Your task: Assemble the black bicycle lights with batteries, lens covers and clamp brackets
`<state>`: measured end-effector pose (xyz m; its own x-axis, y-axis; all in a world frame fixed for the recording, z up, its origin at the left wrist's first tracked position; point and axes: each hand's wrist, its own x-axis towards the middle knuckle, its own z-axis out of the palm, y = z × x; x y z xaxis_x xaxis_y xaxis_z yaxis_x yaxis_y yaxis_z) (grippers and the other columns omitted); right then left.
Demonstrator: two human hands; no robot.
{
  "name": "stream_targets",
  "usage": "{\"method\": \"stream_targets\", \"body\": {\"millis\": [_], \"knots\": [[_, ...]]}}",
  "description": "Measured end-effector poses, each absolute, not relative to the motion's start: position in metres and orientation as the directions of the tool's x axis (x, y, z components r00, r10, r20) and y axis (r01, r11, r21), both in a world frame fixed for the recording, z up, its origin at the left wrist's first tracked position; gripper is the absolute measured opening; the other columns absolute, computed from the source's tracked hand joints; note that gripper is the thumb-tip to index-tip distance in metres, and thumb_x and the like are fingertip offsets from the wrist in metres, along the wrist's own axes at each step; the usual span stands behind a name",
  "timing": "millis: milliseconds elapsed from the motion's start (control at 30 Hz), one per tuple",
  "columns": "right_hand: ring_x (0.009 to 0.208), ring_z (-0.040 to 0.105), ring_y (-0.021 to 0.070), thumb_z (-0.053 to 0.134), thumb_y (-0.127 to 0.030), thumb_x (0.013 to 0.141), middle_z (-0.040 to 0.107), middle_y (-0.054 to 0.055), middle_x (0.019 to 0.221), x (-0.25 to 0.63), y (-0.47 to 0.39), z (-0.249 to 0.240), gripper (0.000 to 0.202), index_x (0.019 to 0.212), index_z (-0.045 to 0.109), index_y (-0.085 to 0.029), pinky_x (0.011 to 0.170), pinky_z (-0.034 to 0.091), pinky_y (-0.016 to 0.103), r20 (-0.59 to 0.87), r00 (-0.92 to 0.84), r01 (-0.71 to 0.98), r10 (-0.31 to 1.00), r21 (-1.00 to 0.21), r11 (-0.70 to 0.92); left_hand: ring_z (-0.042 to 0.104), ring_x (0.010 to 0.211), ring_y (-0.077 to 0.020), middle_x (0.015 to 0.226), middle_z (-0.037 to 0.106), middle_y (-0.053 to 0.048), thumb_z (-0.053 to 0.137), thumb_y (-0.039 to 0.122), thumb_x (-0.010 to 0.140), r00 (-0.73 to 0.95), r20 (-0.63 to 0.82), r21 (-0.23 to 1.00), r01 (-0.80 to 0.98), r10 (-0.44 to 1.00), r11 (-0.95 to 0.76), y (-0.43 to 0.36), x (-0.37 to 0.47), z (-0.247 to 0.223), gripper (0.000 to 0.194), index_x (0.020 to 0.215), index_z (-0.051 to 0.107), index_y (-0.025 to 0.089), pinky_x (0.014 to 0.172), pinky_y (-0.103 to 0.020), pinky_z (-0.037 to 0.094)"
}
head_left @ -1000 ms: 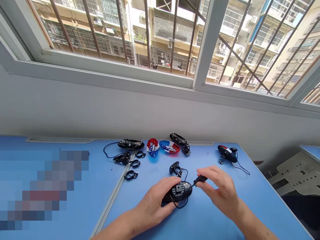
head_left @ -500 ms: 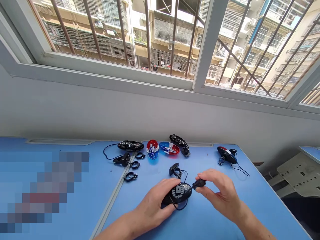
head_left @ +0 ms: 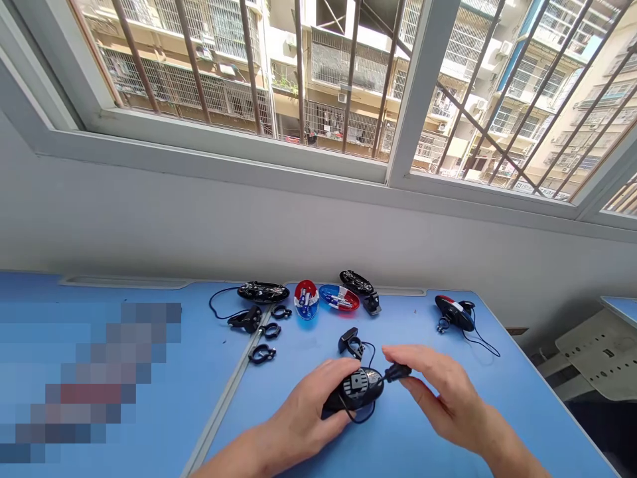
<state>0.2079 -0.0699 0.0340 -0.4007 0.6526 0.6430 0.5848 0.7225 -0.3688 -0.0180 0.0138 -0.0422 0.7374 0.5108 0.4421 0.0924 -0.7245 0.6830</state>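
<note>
My left hand [head_left: 318, 408] is wrapped around a black oval bicycle horn [head_left: 365, 392] with a grey slotted grille, holding it low over the table with its dark cable looping underneath. At the horn's right end is a stubby black screwdriver [head_left: 398, 372], its thin tip against the housing. My right hand [head_left: 440, 392] has index finger and thumb around the screwdriver's handle, in a loose hold. Just behind the horn stands a black switch with a ring clamp [head_left: 351, 344], a thin cable beside it.
Black ring clamps [head_left: 262, 354] and a black switch [head_left: 246, 319] lie left. Behind are a black shell [head_left: 263, 292], red-and-blue shells [head_left: 306, 300] and another black shell [head_left: 356, 281]. A horn with cable [head_left: 454, 312] sits right. A seam [head_left: 221, 398] crosses the blue table.
My right hand's fingers have shifted and spread around the screwdriver handle, index finger straighter. The horn stays in my left hand. The whole view has shifted slightly.
</note>
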Motion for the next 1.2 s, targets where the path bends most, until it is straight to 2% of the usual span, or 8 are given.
{"method": "stream_targets", "body": {"millis": [133, 267, 400, 500, 600, 733, 967, 1200], "knots": [[0.081, 0.070, 0.0189, 0.050, -0.012, 0.094, 0.072, 0.007, 0.090, 0.203, -0.069, 0.031, 0.028, 0.119, 0.054, -0.023, 0.069, 0.060, 0.031, 0.697, -0.325, 0.573, 0.639, -0.393, 0.720, 0.062, 0.106, -0.0248, 0.123, 0.065, -0.006, 0.056, 0.011, 0.079, 0.734, 0.425, 0.689, 0.118, 0.530, -0.715, 0.016, -0.017, -0.050, 0.050, 0.126, 0.051, 0.025, 0.094, -0.036, 0.051], [0.068, 0.063, 0.0168, 0.054, -0.018, 0.094, 0.068, 0.005, 0.081, 0.198, -0.065, 0.025, 0.016, 0.109, 0.056, -0.023, 0.057, 0.055, 0.028, 0.735, -0.274, 0.582, 0.620, -0.387, 0.715, 0.061, 0.109, -0.0268, 0.123, 0.064, -0.008, 0.058, 0.014, 0.076, 0.709, 0.431, 0.680, 0.151, 0.558, -0.717, 0.019, -0.018, -0.063, 0.055, 0.130, 0.049, 0.024, 0.095, -0.037, 0.051], [0.069, 0.062, 0.0163, 0.054, -0.015, 0.094, 0.068, 0.005, 0.083, 0.198, -0.059, 0.019, 0.026, 0.119, 0.056, -0.024, 0.057, 0.055, 0.027, 0.783, -0.192, 0.603, 0.591, -0.381, 0.701, 0.061, 0.109, -0.0255, 0.125, 0.063, -0.006, 0.057, 0.012, 0.076, 0.713, 0.440, 0.668, 0.148, 0.546, -0.730, 0.019, -0.018, -0.065, 0.056, 0.130, 0.048, 0.026, 0.096, -0.036, 0.050], [0.073, 0.064, 0.0162, 0.054, -0.016, 0.094, 0.068, 0.006, 0.088, 0.199, -0.058, 0.017, 0.030, 0.123, 0.057, -0.025, 0.058, 0.057, 0.027, 0.784, -0.198, 0.594, 0.589, -0.382, 0.708, 0.062, 0.106, -0.0248, 0.123, 0.064, -0.006, 0.055, 0.011, 0.076, 0.721, 0.431, 0.665, 0.152, 0.542, -0.732, 0.017, -0.018, -0.057, 0.054, 0.128, 0.049, 0.025, 0.093, -0.036, 0.052], [0.087, 0.068, 0.0189, 0.049, -0.015, 0.095, 0.070, 0.009, 0.100, 0.201, -0.060, 0.021, 0.036, 0.130, 0.053, -0.023, 0.063, 0.060, 0.028, 0.751, -0.244, 0.597, 0.614, -0.383, 0.705, 0.061, 0.107, -0.0253, 0.124, 0.063, -0.007, 0.055, 0.010, 0.074, 0.726, 0.432, 0.666, 0.144, 0.535, -0.732, 0.013, -0.017, -0.046, 0.053, 0.125, 0.050, 0.024, 0.094, -0.037, 0.051], [0.105, 0.067, 0.0206, 0.042, -0.010, 0.096, 0.068, 0.012, 0.117, 0.206, -0.064, 0.025, 0.045, 0.138, 0.046, -0.022, 0.078, 0.061, 0.032, 0.684, -0.315, 0.600, 0.658, -0.393, 0.697, 0.061, 0.107, -0.0254, 0.124, 0.064, -0.007, 0.057, 0.011, 0.077, 0.742, 0.438, 0.680, 0.096, 0.508, -0.726, 0.011, -0.017, -0.039, 0.048, 0.123, 0.051, 0.024, 0.095, -0.037, 0.050], [0.087, 0.071, 0.0172, 0.052, -0.012, 0.094, 0.073, 0.006, 0.098, 0.209, -0.063, 0.022, 0.033, 0.124, 0.053, -0.025, 0.073, 0.061, 0.029, 0.693, -0.267, 0.544, 0.669, -0.465, 0.699, 0.061, 0.102, -0.0239, 0.121, 0.065, -0.006, 0.057, 0.009, 0.079, 0.756, 0.427, 0.693, 0.081, 0.497, -0.717, 0.014, -0.016, -0.042, 0.047, 0.123, 0.051, 0.025, 0.091, -0.035, 0.051], [0.064, 0.062, 0.0161, 0.058, -0.021, 0.092, 0.067, 0.003, 0.075, 0.199, -0.062, 0.021, 0.007, 0.099, 0.056, -0.022, 0.057, 0.055, 0.028, 0.739, -0.196, 0.611, 0.645, -0.423, 0.670, 0.061, 0.098, -0.0216, 0.116, 0.066, -0.004, 0.054, 0.007, 0.079, 0.769, 0.426, 0.687, 0.068, 0.476, -0.723, 0.012, -0.015, -0.035, 0.044, 0.120, 0.052, 0.025, 0.086, -0.031, 0.051]]}}
